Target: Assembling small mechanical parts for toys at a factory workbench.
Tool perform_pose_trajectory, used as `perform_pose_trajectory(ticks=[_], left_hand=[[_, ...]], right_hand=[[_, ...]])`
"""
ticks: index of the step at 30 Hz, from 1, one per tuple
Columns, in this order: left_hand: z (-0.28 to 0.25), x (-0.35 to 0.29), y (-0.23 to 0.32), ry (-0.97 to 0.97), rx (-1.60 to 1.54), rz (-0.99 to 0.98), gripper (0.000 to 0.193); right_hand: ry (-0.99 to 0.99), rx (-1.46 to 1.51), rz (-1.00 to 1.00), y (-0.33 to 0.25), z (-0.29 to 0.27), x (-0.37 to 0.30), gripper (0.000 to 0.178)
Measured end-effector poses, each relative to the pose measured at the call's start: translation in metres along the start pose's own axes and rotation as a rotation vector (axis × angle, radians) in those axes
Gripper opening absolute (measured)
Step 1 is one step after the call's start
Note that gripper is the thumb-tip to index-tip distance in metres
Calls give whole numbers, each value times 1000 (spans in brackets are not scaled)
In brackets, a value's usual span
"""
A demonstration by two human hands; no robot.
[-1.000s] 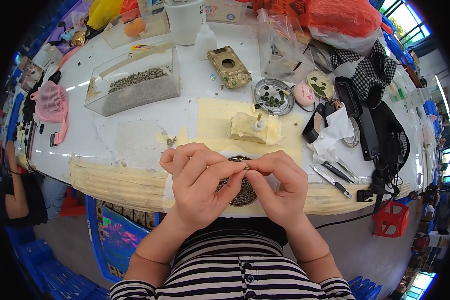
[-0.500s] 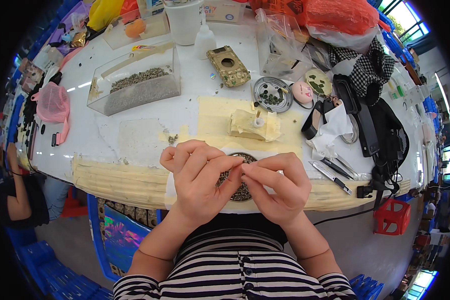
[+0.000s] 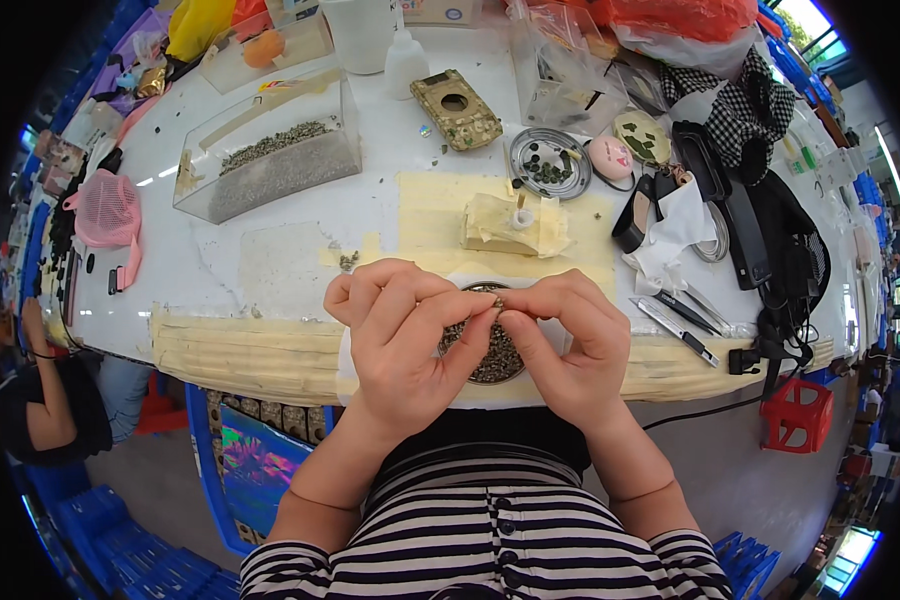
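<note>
My left hand (image 3: 402, 345) and my right hand (image 3: 570, 345) meet at the fingertips over a round dish (image 3: 492, 383) full of small brownish-green parts (image 3: 497, 358). Thumb and forefinger of both hands are pinched around a tiny camouflage-coloured piece (image 3: 498, 300); its exact kind is too small to make out. Both hands partly cover the dish, which rests on a white sheet near the table's front edge. Just beyond the hands sits a block wrapped in masking tape (image 3: 490, 236), with a small white nozzle-like piece standing on it.
Farther back lie a camouflage toy tank hull (image 3: 465, 125), a white squeeze bottle (image 3: 406, 65) and a metal dish of dark green bits (image 3: 572, 187). A clear bin (image 3: 195, 190) of small parts stands at left. At right are a utility knife (image 3: 675, 330) and tweezers (image 3: 692, 312).
The tiny piece between my fingertips now shows more clearly. My right hand has shifted slightly, its thumb and forefinger a little farther apart. The view has moved a little.
</note>
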State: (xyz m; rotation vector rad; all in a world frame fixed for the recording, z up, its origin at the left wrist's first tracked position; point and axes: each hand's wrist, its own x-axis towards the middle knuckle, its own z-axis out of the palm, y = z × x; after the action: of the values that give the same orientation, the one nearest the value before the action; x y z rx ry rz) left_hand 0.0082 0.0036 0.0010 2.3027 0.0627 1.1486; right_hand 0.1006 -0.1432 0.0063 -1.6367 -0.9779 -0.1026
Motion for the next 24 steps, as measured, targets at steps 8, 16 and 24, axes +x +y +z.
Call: perform_pose_trajectory(ticks=[8, 16, 24], left_hand=[[0, 0, 1, -33, 35, -48, 20], [-1, 0, -1, 5, -51, -26, 19], [1, 0, 1, 1, 29, -2, 20]], right_hand=[[20, -137, -205, -4, 3, 0, 28], [-8, -73, -23, -3, 2, 0, 24], [36, -57, -28, -4, 0, 0, 23]])
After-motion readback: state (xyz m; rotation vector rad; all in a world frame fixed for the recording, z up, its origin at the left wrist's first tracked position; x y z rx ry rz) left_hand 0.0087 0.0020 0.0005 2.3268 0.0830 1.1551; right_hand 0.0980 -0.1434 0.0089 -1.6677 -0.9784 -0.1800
